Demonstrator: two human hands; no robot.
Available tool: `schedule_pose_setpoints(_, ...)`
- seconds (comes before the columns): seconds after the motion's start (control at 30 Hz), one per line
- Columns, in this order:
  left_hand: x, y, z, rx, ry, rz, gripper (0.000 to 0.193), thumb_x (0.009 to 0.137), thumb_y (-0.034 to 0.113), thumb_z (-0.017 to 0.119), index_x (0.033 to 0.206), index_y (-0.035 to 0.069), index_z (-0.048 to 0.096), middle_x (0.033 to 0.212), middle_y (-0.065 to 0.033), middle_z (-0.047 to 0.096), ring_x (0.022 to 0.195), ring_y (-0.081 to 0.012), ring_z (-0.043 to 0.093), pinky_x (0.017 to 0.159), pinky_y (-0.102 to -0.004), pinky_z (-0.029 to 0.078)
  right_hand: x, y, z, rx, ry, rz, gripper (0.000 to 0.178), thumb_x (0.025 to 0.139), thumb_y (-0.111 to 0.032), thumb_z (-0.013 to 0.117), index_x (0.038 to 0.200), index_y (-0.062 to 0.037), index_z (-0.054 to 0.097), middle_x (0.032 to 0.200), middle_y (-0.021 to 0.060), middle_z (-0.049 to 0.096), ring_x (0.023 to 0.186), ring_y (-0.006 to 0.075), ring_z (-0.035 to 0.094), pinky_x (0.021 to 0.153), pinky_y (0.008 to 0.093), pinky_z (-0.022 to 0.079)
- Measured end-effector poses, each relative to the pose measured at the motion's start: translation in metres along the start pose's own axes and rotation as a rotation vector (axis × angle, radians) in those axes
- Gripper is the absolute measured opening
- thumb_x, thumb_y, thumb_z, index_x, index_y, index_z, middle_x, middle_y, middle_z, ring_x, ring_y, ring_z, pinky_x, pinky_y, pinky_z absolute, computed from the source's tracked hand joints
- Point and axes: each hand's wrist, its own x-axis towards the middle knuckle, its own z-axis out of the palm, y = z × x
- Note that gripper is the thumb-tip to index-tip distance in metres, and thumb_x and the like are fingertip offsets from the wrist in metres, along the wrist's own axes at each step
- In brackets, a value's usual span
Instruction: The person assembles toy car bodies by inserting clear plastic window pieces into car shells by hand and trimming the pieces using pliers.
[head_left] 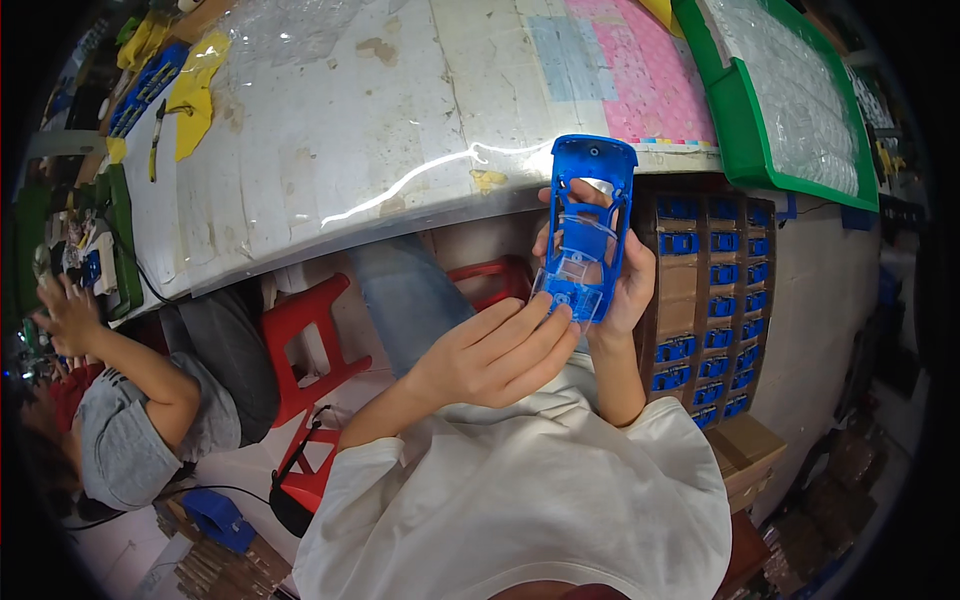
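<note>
A blue plastic toy car body, its underside or inside with screw posts showing, is held up over my lap at the table's front edge. My right hand grips it from the right side and behind, with fingertips showing through its openings and past its left edge. A clear plastic part, probably the window piece, lies against the near half of the body. My left hand presses its fingertips on this clear part at the near end; its thumb is hidden.
The worn white table spans ahead, with a green tray of clear plastic parts at right. A cardboard box of several blue car bodies stands below. At left are a red stool and a co-worker's hand.
</note>
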Motion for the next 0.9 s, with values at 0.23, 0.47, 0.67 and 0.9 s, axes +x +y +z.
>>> schedule_pose_setpoints(0.23, 0.0005, -0.0020, -0.0027, -0.005, -0.026, 0.050, 0.018, 0.067, 0.009, 0.064, 0.085, 0.008, 0.065, 0.086, -0.0042, 0.064, 0.082, -0.0182, 0.060, 0.065, -0.0250, 0.048, 0.0015, 0.0004, 0.0038, -0.161, 0.032, -0.078, 0.064, 0.081, -0.043, 0.038, 0.125, 0.0036, 0.036, 0.114, 0.0223, 0.047, 0.076, 0.0234, 0.057, 0.063, 0.0287, 0.047)
schedule_pose_setpoints(0.47, 0.0005, -0.0018, -0.0034, -0.047, 0.108, -0.030, 0.019, 0.069, 0.009, 0.061, 0.088, 0.007, 0.064, 0.088, -0.0034, 0.061, 0.085, -0.0182, 0.059, 0.067, -0.0261, 0.047, -0.0006, 0.0007, 0.0045, -0.246, 0.042, -0.083, 0.069, 0.078, -0.043, 0.044, 0.124, 0.0069, 0.034, 0.104, 0.0196, 0.051, 0.074, 0.0230, 0.059, 0.063, 0.0295, 0.049)
schedule_pose_setpoints(0.67, 0.0009, 0.0007, -0.0068, -0.066, 0.148, -0.032, 0.019, 0.067, 0.009, 0.065, 0.086, 0.008, 0.066, 0.085, -0.0051, 0.064, 0.081, -0.0188, 0.061, 0.060, -0.0254, 0.047, -0.0031, -0.0024, 0.0090, -0.263, 0.018, -0.079, 0.069, 0.077, -0.044, 0.045, 0.123, 0.0070, 0.034, 0.106, 0.0210, 0.051, 0.075, 0.0237, 0.059, 0.064, 0.0295, 0.049)
schedule_pose_setpoints(0.9, 0.0000, -0.0031, -0.0025, 0.005, 0.168, -0.046, 0.021, 0.067, 0.009, 0.063, 0.089, 0.007, 0.066, 0.085, -0.0049, 0.062, 0.081, -0.0198, 0.062, 0.061, -0.0246, 0.048, -0.0064, 0.0011, 0.0087, -0.227, -0.014, -0.022, 0.071, 0.077, -0.044, 0.046, 0.124, 0.0074, 0.031, 0.107, 0.0221, 0.050, 0.074, 0.0249, 0.059, 0.065, 0.0304, 0.050)
